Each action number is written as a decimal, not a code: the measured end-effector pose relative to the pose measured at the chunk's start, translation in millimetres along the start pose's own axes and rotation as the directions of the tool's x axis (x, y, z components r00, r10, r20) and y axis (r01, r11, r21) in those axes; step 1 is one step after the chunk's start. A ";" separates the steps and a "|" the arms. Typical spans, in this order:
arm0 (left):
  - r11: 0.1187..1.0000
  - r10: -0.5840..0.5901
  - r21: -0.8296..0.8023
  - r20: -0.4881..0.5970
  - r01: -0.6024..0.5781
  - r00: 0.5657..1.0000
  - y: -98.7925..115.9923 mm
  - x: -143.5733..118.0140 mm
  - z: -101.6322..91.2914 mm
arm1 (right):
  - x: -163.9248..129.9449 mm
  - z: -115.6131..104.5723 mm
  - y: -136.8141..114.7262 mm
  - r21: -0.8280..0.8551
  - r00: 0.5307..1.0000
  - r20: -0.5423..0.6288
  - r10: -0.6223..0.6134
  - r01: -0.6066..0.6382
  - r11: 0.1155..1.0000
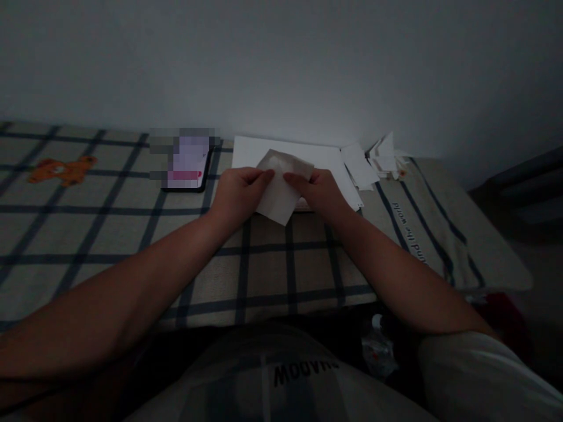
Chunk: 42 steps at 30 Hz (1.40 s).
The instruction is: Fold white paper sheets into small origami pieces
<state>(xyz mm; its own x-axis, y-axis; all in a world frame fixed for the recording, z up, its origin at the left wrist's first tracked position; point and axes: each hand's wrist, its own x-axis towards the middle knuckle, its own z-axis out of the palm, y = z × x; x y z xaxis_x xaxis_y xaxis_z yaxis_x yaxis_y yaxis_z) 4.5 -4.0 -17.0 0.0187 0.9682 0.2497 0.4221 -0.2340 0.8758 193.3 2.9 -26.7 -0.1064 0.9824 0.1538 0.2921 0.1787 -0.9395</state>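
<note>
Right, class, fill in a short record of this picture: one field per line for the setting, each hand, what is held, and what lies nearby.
setting: checked cloth covering a surface against a plain wall, dim light
left hand: pinching the left edge of the folded paper
right hand: pinching the right edge of the folded paper
folded paper: white, raised between both hands
behind the hands: white sheets lying flat
far right: paper scraps in a small heap
left of the sheets: phone

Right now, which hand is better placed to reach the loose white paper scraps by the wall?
Right, probably. The right hand pinches the folded white paper piece on the side nearer the loose white paper scraps. The left hand grips the opposite edge, nearer the dark-framed tablet.
</note>
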 end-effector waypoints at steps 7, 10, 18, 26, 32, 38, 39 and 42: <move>0.998 0.003 -0.059 0.005 -0.003 1.000 -2.6 1.6 0.6 | 0.6 1.9 2.5 0.122 0.999 0.036 0.024 -0.029 0.992; 0.995 -0.010 -0.096 0.003 0.010 1.000 -2.0 0.9 1.2 | 0.9 2.7 2.7 0.155 0.998 0.041 0.041 -0.047 0.987; 0.996 -0.001 -0.090 0.011 0.002 1.000 -1.6 1.4 2.1 | 1.8 2.8 3.8 0.180 0.996 0.056 0.068 -0.077 0.981; 0.998 0.028 -0.054 -0.045 -0.030 0.999 -0.9 -0.3 0.9 | 1.3 3.1 4.4 0.183 0.997 0.062 0.054 -0.064 0.981; 0.998 0.042 -0.042 -0.061 -0.044 0.997 0.9 -1.4 1.4 | 2.8 3.4 5.6 0.229 0.995 0.080 0.060 -0.077 0.970; 0.998 0.057 0.014 -0.046 -0.056 0.997 1.1 -1.7 0.2 | 1.6 2.9 3.1 0.205 0.995 0.074 0.066 -0.080 0.975; 0.999 0.051 0.018 -0.047 -0.050 0.998 1.5 -2.2 0.2 | 1.1 2.8 2.5 0.201 0.995 0.076 0.065 -0.079 0.976; 0.999 0.047 0.026 -0.062 -0.045 0.997 3.0 -3.5 0.1 | 0.5 2.7 2.1 0.191 0.994 0.085 0.065 -0.081 0.978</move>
<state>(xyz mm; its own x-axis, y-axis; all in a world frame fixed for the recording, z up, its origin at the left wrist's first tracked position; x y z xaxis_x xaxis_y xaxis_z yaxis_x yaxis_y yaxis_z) 5.7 -8.1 -15.3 -0.0177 0.9487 0.3156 0.4445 -0.2753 0.8524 191.3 3.6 -29.4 -0.1679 0.9836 0.0653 0.1127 0.0849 -0.9900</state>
